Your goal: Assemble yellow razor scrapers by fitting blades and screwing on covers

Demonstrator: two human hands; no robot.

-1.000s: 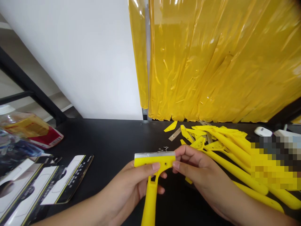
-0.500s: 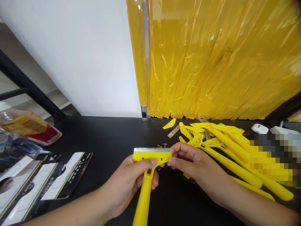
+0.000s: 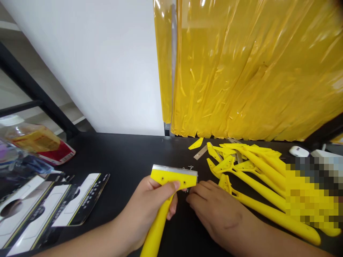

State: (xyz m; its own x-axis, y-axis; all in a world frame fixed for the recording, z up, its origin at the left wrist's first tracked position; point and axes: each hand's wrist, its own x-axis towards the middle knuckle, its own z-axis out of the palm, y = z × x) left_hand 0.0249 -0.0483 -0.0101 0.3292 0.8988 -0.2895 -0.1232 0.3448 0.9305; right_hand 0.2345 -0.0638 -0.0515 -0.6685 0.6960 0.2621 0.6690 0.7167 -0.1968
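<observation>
Currently | yellow plastic scraper (image 3: 186, 180) | steel blade (image 3: 174, 169) exposed | left hand (image 3: 142, 214) gripping

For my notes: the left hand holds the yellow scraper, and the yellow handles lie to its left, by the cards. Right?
No: the head view shows the yellow handles right of the scraper, past the right hand, not by the cards. The left hand does hold it.
</observation>
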